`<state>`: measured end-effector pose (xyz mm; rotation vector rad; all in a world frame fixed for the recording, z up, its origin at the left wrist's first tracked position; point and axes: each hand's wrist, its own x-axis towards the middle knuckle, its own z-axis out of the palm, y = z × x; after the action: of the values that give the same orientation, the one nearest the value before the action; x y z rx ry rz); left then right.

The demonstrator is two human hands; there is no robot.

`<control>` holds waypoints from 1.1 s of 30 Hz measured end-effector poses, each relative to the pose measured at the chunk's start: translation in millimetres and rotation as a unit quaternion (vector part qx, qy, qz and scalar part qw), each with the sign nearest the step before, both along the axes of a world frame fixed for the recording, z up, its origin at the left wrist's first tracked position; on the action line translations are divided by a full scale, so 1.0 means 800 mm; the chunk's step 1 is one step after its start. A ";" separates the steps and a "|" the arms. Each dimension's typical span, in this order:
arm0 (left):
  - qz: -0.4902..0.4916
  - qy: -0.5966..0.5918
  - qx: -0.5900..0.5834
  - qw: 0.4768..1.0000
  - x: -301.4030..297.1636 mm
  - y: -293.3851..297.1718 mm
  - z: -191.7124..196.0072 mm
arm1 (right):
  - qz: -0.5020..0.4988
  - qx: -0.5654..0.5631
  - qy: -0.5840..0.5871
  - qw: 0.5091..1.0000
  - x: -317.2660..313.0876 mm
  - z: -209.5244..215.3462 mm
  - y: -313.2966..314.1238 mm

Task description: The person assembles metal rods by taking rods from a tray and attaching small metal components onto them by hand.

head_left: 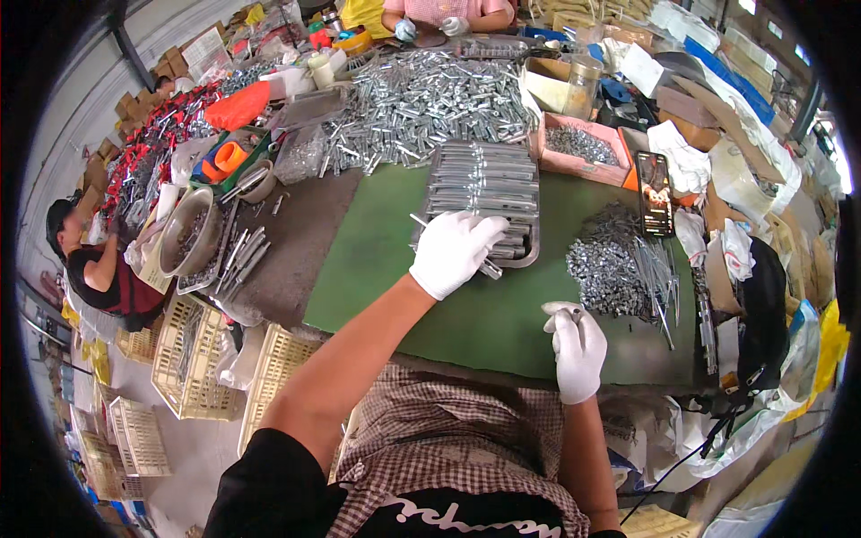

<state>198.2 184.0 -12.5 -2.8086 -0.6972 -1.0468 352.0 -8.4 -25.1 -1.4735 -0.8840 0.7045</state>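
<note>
My left hand (455,250), in a white glove, rests at the near edge of a metal tray (529,255) packed with rows of silvery metal parts (484,184). Its fingers close on a thin metal part whose ends stick out on both sides. My right hand (577,351), also gloved, hovers over the green mat (404,269) nearer to me and pinches a small metal piece (569,310) between thumb and fingers. A heap of small metal clips and thin rods (619,264) lies just right of both hands.
A big pile of silvery parts (421,99) covers the table's far side, with a pink box (581,148) of small pieces and a phone (654,191) at right. A metal bowl (188,233) sits left. Another person (94,269) works at left, one (444,13) across.
</note>
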 end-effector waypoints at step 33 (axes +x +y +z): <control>-0.126 0.127 -0.115 0.977 0.003 -0.120 0.040 | 0.015 -0.085 0.150 0.985 0.014 0.043 -0.040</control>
<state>200.3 87.7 19.5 -3.2194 -0.4699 -0.6487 362.9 -40.6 9.0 -1.4572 -0.6266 1.0147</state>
